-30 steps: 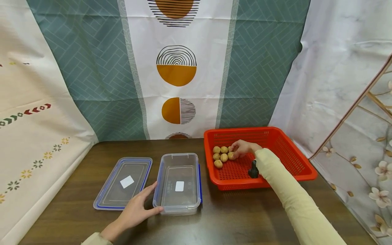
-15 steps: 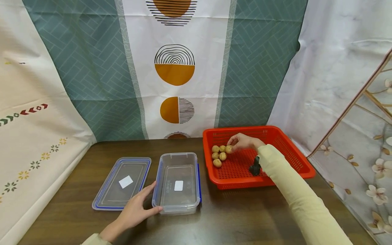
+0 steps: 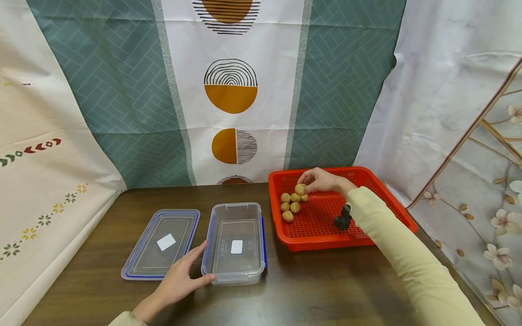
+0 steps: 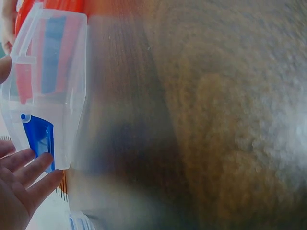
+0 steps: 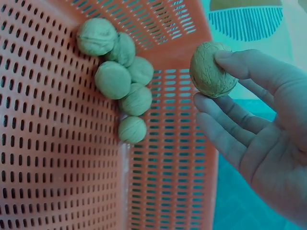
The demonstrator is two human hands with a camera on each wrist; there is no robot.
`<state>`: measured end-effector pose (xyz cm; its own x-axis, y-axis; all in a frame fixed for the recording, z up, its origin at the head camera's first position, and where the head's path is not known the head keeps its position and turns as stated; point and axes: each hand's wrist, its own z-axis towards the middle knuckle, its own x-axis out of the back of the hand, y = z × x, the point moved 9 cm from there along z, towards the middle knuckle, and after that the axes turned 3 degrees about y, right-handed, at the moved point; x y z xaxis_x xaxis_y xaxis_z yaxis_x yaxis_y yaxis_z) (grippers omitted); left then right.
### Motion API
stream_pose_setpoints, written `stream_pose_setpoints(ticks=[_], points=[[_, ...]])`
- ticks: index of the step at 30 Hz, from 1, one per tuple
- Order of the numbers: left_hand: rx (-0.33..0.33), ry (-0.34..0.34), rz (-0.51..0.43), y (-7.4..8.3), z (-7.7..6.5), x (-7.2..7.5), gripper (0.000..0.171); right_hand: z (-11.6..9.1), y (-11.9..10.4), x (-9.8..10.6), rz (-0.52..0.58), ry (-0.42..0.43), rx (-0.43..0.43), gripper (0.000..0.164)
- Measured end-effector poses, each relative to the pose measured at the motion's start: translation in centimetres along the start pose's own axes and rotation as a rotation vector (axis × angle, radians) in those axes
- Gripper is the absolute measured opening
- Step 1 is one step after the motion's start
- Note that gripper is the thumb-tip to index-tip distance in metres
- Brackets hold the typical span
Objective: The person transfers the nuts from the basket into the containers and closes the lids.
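Observation:
My right hand (image 3: pixel 324 180) pinches a walnut (image 5: pixel 211 69) between thumb and fingers, above the back of the red basket (image 3: pixel 326 244). In the right wrist view, several more walnuts (image 5: pixel 112 80) lie grouped together below it, inside the basket. My left hand (image 3: pixel 179 280) rests against the clear plastic food container (image 3: pixel 236 278) with spread fingers, its thumb at the near corner and the other fingers along the left side. A blue latch (image 4: pixel 42 136) on that side hangs down beside those fingers. The container stands uncovered, and a white label shows on its base.
A clear lid (image 3: pixel 179 231) with a blue seal lies flat on the wooden table (image 3: pixel 302 290), left of the container. A black device (image 3: pixel 343 219) sits at my right wrist. Patterned cloth (image 3: pixel 342 90) hangs behind the table and along both sides.
My right hand has moved back and up from among the walnuts, lifting one with it. The left hand stays at the container.

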<state>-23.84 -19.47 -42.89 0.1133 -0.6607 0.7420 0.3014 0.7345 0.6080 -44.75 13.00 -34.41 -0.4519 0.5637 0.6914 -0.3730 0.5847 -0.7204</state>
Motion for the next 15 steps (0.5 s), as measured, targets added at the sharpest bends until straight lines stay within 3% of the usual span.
stream_pose_setpoints(ticks=[15], points=[[0.007,-0.018,0.048,0.3,-0.1,0.2,0.083,-0.2,-5.2,-0.5,-0.044,-0.016,0.079,0.029]])
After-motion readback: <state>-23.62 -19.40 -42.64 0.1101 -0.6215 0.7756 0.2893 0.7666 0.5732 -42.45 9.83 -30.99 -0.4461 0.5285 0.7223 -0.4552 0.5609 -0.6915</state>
